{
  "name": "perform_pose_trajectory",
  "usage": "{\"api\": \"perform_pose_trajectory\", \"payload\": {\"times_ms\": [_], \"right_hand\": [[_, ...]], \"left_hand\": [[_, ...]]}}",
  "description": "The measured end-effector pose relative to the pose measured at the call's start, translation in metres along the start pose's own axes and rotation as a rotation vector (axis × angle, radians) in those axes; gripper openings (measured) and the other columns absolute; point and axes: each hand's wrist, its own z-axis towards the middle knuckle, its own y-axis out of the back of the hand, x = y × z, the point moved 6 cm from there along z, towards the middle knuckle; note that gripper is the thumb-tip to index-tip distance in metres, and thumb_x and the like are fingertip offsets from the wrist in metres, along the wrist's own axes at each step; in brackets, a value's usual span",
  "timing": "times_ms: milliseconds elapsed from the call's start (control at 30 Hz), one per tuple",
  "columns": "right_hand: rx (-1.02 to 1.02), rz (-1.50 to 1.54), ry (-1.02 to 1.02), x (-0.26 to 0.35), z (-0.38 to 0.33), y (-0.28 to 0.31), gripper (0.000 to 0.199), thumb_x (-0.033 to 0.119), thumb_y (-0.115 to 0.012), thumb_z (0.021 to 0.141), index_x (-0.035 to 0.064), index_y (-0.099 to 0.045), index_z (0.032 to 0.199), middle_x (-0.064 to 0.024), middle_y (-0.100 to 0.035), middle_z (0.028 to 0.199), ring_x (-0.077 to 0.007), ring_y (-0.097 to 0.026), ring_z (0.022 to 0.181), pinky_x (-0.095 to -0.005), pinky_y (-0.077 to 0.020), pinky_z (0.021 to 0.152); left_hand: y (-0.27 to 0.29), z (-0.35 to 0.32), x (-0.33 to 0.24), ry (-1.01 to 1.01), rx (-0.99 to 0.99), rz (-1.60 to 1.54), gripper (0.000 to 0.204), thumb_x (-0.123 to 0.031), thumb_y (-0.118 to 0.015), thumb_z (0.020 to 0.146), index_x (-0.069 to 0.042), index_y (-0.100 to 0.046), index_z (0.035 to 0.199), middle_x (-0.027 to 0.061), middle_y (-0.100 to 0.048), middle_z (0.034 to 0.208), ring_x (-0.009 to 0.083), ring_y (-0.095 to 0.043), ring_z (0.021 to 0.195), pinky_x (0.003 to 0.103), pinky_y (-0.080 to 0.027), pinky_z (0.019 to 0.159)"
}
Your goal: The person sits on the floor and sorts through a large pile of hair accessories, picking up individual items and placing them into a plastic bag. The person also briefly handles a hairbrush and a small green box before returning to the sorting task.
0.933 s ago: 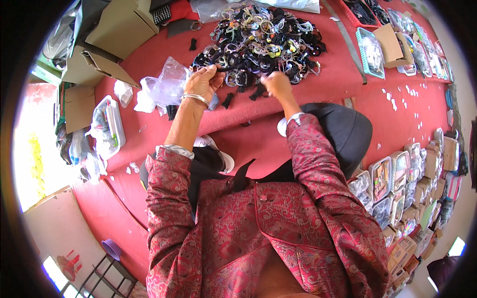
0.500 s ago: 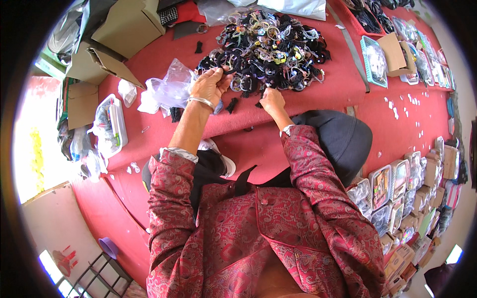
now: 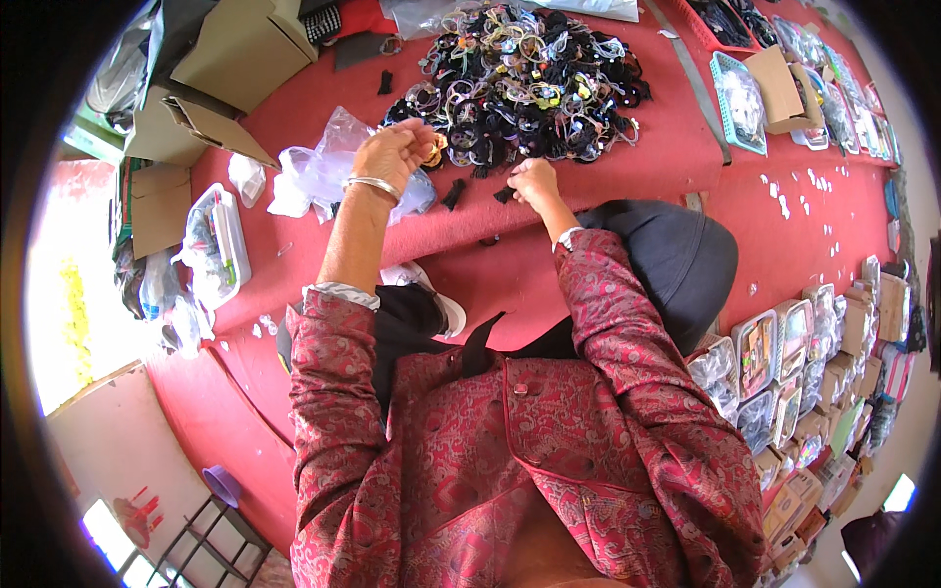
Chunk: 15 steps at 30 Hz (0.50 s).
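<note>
Fingers of both hands were closed on small items at the near edge of the bracelet heap.

Left hand [image 3: 392,155], upper centre-left of frame, pinched a small gold-toned piece [image 3: 432,153] over a crumpled clear plastic bag [image 3: 319,171]. Right hand [image 3: 532,182] pinched a small black piece [image 3: 506,194], too small to identify. The heap of bracelets [image 3: 529,83] lay on the red table [image 3: 627,157], upper centre. Judged light, stiff-ringed, prone to tangling; best taken singly by the rim. A grey cap [image 3: 667,260] lay centre right.

Left hand [image 3: 394,154] raised, fingers curled, forearm bare; right hand [image 3: 534,182] lower, fingertips pinched together; both arms extended forward, sleeves patterned red.
</note>
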Motion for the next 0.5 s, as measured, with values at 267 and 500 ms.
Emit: {"api": "perform_pose_trajectory", "payload": {"times_ms": [267,500], "right_hand": [[0.397,0.514,0.178,0.073,-0.020,0.009,0.012,0.007,-0.065,0.071,0.0035,-0.060,0.081,-0.0034,-0.060,0.070,-0.0111,-0.058,0.057,-0.0223,-0.0461,0.048],[0.413,0.433,0.442,0.147,-0.059,0.015,0.010,0.007,-0.066,0.072,0.0073,-0.059,0.078,0.0023,-0.057,0.069,-0.0064,-0.052,0.059,-0.0196,-0.0433,0.054]], "left_hand": [[0.009,-0.006,0.002,0.045,0.089,0.298,0.024,-0.009,-0.050,0.085,0.001,-0.054,0.106,0.0121,-0.060,0.099,0.0180,-0.059,0.083,0.027,-0.049,0.072],[-0.033,-0.032,0.034,0.181,0.250,0.267,0.015,-0.016,-0.051,0.088,-0.003,-0.054,0.096,0.0052,-0.059,0.089,0.0144,-0.060,0.074,0.025,-0.051,0.064]]}}
